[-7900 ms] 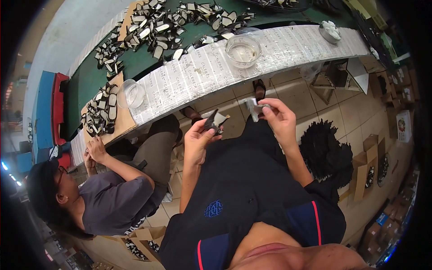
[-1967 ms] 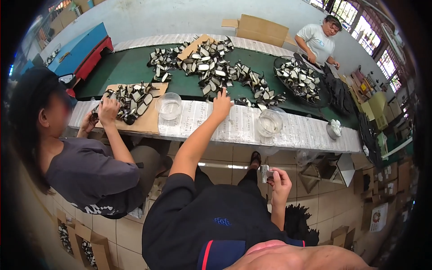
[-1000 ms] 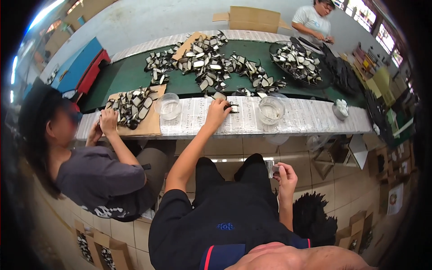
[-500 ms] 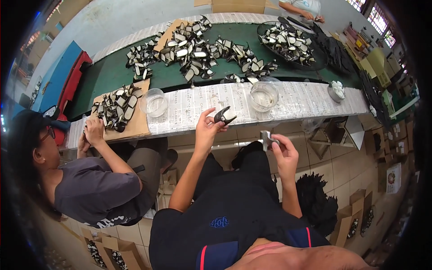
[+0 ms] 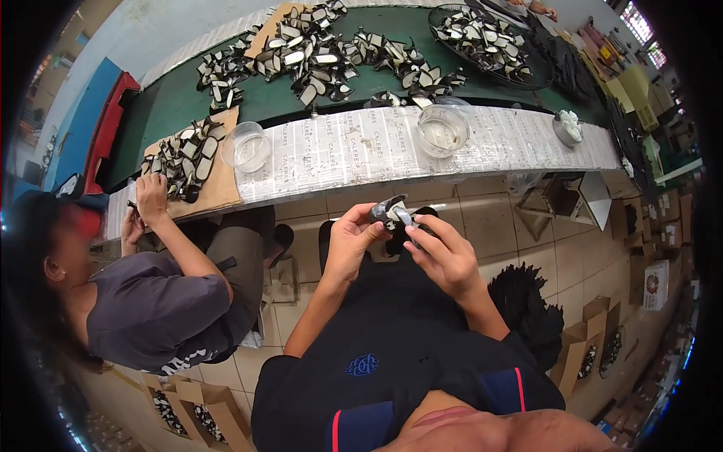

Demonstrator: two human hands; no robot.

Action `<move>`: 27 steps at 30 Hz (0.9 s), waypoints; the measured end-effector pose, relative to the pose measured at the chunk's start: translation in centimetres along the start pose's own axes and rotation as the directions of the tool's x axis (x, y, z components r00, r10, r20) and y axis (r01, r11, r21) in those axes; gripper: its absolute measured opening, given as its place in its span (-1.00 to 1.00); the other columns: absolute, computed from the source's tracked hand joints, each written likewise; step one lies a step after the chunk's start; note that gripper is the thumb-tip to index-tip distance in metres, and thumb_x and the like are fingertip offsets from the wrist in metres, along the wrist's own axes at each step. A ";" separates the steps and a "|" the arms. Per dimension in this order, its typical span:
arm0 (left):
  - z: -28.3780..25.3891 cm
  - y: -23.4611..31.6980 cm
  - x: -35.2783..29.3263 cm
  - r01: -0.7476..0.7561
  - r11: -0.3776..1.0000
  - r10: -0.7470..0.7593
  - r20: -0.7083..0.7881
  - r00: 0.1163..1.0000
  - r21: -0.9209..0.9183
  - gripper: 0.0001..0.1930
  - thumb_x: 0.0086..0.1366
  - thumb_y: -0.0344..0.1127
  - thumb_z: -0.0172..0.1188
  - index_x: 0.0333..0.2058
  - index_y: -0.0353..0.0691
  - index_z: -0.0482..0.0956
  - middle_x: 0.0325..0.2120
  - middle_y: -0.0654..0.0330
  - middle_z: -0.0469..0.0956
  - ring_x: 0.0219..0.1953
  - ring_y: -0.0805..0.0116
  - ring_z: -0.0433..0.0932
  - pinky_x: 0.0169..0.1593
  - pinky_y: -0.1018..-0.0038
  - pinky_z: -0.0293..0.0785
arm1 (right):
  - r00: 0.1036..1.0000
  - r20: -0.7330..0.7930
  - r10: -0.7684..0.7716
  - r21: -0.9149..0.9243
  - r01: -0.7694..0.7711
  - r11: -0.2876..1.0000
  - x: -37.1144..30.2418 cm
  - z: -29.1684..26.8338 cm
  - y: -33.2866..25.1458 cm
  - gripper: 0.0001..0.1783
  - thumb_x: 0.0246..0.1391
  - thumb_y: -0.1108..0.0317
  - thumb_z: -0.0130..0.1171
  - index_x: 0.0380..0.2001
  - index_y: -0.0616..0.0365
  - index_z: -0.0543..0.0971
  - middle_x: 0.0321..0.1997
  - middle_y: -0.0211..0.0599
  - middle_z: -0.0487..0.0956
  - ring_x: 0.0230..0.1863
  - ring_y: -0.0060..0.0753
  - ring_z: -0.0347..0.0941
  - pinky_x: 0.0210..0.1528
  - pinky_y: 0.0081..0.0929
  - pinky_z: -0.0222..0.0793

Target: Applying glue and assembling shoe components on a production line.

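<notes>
In front of my body, over the floor by the table edge, my left hand (image 5: 352,239) pinches a black shoe heel (image 5: 382,211) with a pale inner face. My right hand (image 5: 446,260) is closed at the fingertips on a small grey tool (image 5: 405,217), whose pale end touches the heel's opening. Fingers cover most of that tool, so its exact kind is unclear. Many similar black-and-white heels lie in a heap (image 5: 301,56) on the green table surface, beyond both hands.
On the near paper-covered ledge (image 5: 331,151) stand two clear plastic tubs, one at left (image 5: 247,148) and one at centre (image 5: 443,129). A co-worker (image 5: 162,309) sits at left beside heels on cardboard (image 5: 226,192). A wire basket (image 5: 520,79) holds more heels.
My left hand has come down and nearer with the heel. The right hand has moved left and brought its tool against it. The view has shifted slightly.
</notes>
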State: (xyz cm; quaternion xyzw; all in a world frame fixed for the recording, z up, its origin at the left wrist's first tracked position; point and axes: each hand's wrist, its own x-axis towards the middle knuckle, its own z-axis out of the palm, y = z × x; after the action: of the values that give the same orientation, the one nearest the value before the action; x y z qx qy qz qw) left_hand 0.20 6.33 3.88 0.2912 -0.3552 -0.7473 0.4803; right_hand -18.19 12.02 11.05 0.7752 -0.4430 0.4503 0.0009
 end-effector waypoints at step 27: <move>1.2 -0.3 -1.2 0.066 0.996 -0.064 -0.041 0.997 0.060 -0.71 0.31 -0.46 0.23 -0.02 -0.37 0.50 -0.14 0.13 0.58 -0.12 0.44 0.57 -0.01 0.46 0.58 | 0.949 0.045 0.313 0.228 -0.315 0.921 -1.4 -1.8 2.0 -0.75 0.01 0.53 0.33 -0.18 0.22 0.63 -0.12 -0.14 0.59 -0.13 -0.16 0.58 -0.10 -0.40 0.51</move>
State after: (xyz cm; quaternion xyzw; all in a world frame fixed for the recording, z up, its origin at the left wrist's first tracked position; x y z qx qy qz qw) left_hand -0.43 7.82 4.41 0.3315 -0.3589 -0.7454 0.4535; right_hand -21.07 12.48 10.33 0.6906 -0.5057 0.4905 -0.1637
